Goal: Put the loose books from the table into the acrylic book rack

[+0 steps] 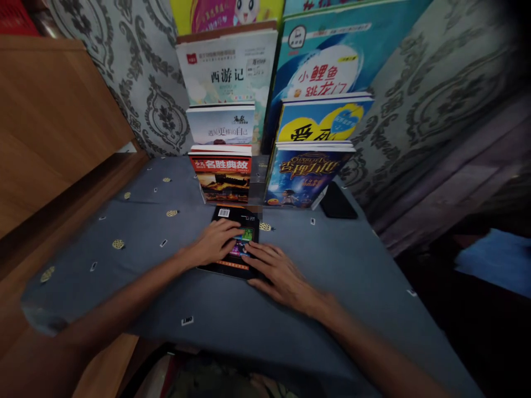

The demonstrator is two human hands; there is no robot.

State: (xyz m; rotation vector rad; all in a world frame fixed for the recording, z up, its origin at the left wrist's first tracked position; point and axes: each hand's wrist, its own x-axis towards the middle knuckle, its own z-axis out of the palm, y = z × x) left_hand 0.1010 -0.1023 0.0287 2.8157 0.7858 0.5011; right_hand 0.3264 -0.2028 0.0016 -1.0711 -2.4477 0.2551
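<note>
A dark book (244, 221) with a barcode and bright cover pictures lies flat on the grey patterned cloth (166, 265). My left hand (215, 243) rests on its left half, fingers laid flat across the cover. My right hand (280, 271) lies at the book's near right corner, fingers stretched out and touching the cover's edge. Neither hand grips the book.
Two rows of upright books stand behind: a red-topped one (222, 174) on the left, a blue fantasy one (301, 177) on the right, taller ones behind. A black phone (337, 202) lies right of them. A wooden cabinet (50, 116) is at left.
</note>
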